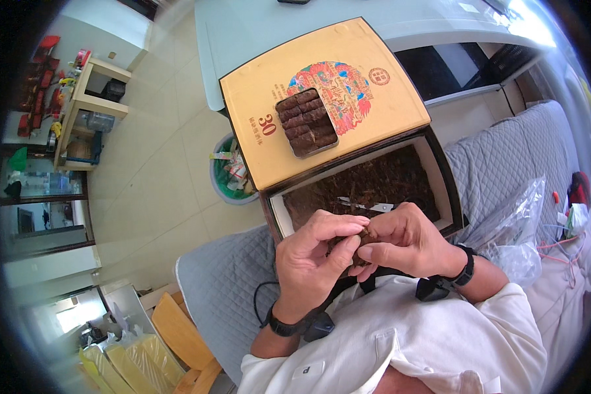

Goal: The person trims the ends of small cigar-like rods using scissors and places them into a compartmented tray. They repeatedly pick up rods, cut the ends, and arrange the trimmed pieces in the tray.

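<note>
Just over the near edge of an open box [438,174], the person's two hands meet, thumbs and fingertips nearly touching. Left hand [314,255] and right hand [406,244] both pinch a small brown leafy piece [366,236], mostly hidden by the fingers. Dark brown shreds [400,172] fill the box beyond, with a silver metal tool [379,207] on them. Farther off, a tin [319,151] packed with dark brown rolls [305,119] rests on a yellow lid [256,79].
</note>
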A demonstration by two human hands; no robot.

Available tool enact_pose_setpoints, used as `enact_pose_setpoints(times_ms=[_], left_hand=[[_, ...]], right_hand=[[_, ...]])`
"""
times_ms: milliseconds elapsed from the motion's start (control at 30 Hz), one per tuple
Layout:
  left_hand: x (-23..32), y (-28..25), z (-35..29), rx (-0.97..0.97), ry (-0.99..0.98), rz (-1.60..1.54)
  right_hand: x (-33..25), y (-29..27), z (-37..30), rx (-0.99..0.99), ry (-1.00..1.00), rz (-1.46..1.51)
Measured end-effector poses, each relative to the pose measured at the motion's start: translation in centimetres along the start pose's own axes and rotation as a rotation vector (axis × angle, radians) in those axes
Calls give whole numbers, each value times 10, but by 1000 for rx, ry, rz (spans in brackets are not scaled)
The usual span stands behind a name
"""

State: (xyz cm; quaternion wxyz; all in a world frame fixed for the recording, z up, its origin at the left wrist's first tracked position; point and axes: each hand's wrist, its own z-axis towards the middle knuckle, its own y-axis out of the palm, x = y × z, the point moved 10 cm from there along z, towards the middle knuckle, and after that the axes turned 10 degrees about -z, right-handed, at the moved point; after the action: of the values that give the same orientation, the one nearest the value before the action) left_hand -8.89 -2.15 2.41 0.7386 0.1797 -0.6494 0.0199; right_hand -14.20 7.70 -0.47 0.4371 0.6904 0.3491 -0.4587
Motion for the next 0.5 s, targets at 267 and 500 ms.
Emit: enact_pose_setpoints(times_ms=[267,500], left_hand=[[-13,-2,-3,-16,-77,45],[-29,-3,-5,56,-312,-270]], right_hand=[[6,-6,2,83,85,-26],[2,-10,2,67,0,-158]])
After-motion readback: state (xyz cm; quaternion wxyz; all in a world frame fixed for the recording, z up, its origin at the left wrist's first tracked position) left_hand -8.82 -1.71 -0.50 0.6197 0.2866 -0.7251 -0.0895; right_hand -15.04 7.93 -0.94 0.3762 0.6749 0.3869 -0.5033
